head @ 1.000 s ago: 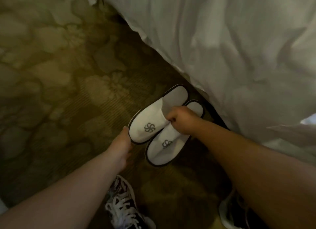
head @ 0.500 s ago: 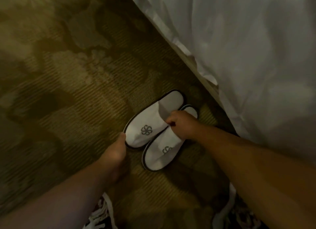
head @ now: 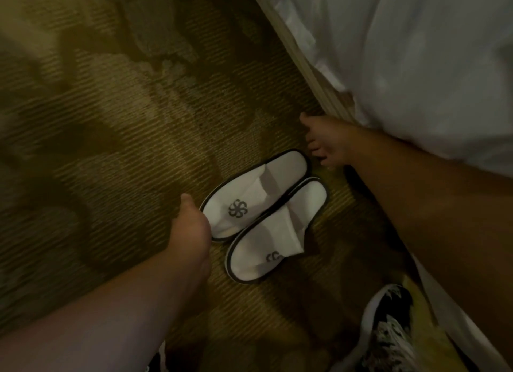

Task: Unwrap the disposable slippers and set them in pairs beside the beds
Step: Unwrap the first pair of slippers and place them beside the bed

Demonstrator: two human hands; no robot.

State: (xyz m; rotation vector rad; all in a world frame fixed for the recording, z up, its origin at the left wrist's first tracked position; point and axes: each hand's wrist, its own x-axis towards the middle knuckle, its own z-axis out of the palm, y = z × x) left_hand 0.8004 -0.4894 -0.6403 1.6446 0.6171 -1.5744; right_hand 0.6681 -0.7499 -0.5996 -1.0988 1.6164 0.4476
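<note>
Two white disposable slippers with dark trim are laid side by side on the patterned carpet (head: 116, 127), unwrapped, their long edges touching. The far slipper (head: 256, 195) bears a dark pinwheel logo on its upper; the near slipper (head: 277, 230) lies slightly closer to the camera, and only part of its logo is seen. Both heels are pointed toward the bed, and the pair is set at a slant just beside the bed's edge.

The left hand (head: 191, 224) is placed at the toe of the far slipper, its thumb side against the dark rim; whether the fingers are closed on the rim cannot be told, since they are hidden under the hand. The right hand (head: 329, 142) is held open with fingers spread, nothing grasped, just beyond the heel of the far slipper and close to the bed frame.

White bedding (head: 416, 61) is draped over the upper right. A black-and-white sneaker (head: 388, 330) is seen on the carpet at the lower right.
</note>
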